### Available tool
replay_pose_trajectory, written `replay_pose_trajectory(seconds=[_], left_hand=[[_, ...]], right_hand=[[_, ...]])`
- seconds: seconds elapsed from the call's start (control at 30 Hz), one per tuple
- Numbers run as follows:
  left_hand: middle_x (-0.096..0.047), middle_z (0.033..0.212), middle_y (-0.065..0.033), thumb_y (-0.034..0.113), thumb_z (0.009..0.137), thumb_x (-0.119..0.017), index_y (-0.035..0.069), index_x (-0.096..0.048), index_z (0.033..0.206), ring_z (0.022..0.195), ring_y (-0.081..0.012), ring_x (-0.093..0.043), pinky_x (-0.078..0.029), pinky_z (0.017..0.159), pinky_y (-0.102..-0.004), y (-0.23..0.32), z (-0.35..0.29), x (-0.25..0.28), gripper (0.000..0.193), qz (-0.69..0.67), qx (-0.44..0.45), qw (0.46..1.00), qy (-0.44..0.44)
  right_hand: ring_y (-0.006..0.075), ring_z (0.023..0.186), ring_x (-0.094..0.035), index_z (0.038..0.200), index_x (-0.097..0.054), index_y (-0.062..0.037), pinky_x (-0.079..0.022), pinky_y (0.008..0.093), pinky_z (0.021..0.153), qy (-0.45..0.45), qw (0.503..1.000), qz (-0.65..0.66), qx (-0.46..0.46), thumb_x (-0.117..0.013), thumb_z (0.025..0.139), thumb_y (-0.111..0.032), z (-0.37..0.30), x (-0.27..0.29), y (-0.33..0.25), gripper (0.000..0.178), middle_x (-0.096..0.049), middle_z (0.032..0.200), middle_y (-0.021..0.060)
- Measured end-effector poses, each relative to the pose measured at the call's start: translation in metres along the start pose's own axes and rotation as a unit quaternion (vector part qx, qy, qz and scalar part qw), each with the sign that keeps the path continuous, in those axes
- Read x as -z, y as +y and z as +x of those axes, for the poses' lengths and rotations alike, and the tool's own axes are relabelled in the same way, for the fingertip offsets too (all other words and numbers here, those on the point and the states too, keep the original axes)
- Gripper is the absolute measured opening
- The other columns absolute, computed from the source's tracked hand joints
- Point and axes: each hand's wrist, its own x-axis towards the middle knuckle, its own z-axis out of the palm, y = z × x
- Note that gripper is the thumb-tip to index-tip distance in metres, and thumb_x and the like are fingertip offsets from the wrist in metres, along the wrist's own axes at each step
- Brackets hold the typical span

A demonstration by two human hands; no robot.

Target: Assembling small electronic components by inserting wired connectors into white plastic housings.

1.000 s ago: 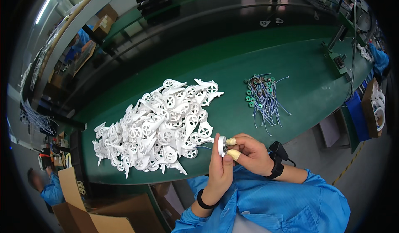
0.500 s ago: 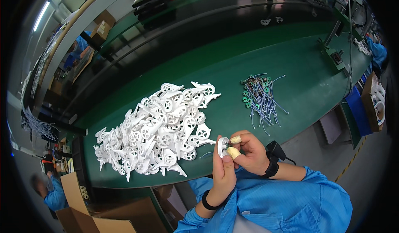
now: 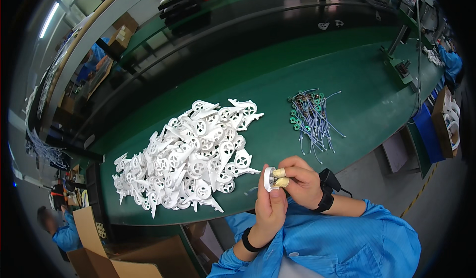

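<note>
Right of white pile (image 3: 188,160) | left hand (image 3: 270,211) clamped on round part (image 3: 268,179) | right hand (image 3: 304,187) against it, hold unclear | uneven push may tip it

I see room on the green tabletop (image 3: 271,134) behind the heap of white plastic parts (image 3: 184,159) and along its right side. Farther right, wired green rings (image 3: 312,113) block me; at the heap's front right, the left hand (image 3: 269,211) and right hand (image 3: 303,187) do.

There are two hands (image 3: 271,212) (image 3: 303,186) and one white ring (image 3: 267,180) at five o'clock, one white heap (image 3: 174,158) at eight, one wire heap (image 3: 314,115) at three.
</note>
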Motion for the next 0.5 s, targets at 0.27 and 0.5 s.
replay_pose_trajectory(seconds=[0.27, 0.5], left_hand=[[-0.050, 0.072, -0.0017, 0.031, 0.103, -0.034, -0.005, -0.022, 0.143, 0.054, -0.0057, -0.044, -0.035, 0.047, -0.0193, -0.009, -0.002, 0.000, 0.056, 0.166, -0.054, 0.985, 0.017], [-0.058, 0.111, -0.0253, 0.025, 0.101, -0.035, -0.008, -0.027, 0.138, 0.095, -0.0349, -0.063, -0.050, 0.081, -0.0387, 0.010, 0.001, 0.003, 0.050, 0.326, -0.053, 0.944, -0.005]], right_hand=[[0.0270, 0.079, -0.059, 0.088, -0.061, -0.0037, -0.042, 0.0357, 0.068, -0.027, 0.984, -0.117, 0.130, -0.062, 0.068, 0.008, 0.005, 0.006, 0.004, 0.023, -0.062, 0.092, 0.0091], [0.0300, 0.076, -0.060, 0.087, -0.057, -0.0001, -0.048, 0.0353, 0.068, -0.026, 0.998, -0.054, 0.030, -0.058, 0.071, 0.011, 0.006, 0.002, 0.000, 0.020, -0.061, 0.091, 0.0135]])
